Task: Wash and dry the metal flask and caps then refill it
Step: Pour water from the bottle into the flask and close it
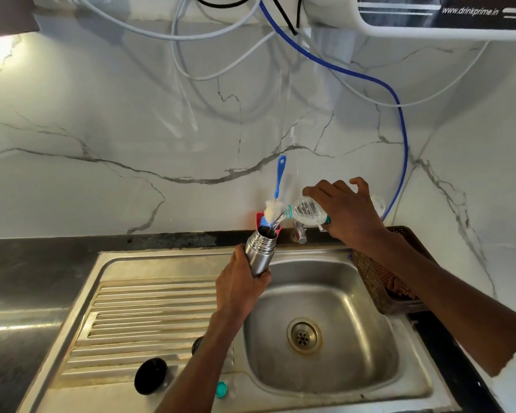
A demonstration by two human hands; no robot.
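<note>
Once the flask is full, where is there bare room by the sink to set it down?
The ridged drainboard is bare across its upper and left parts, between the dark counter and the sink basin. Its near edge is crowded: black cap, teal bottle cap, a second dark cap beside the left forearm. Right of the basin, the brown basket fills the ledge.

The flask (259,251) is seen to be brushed metal with a soft sheen, ribbed near its neck. The bottle (307,211) is made of clear, ridged plastic. The sink (340,380) is formed of dull, scuffed steel, stained along its grooved drainboard. A glossy black cap (151,380) and a smooth teal plastic lid (221,389) are laid there. The wall (131,129) is faced with polished, grey-veined marble. The brush (276,198) is fitted with a blue plastic handle and fluffy white bristles. The basket (382,290) is made of brown perforated plastic.
</note>
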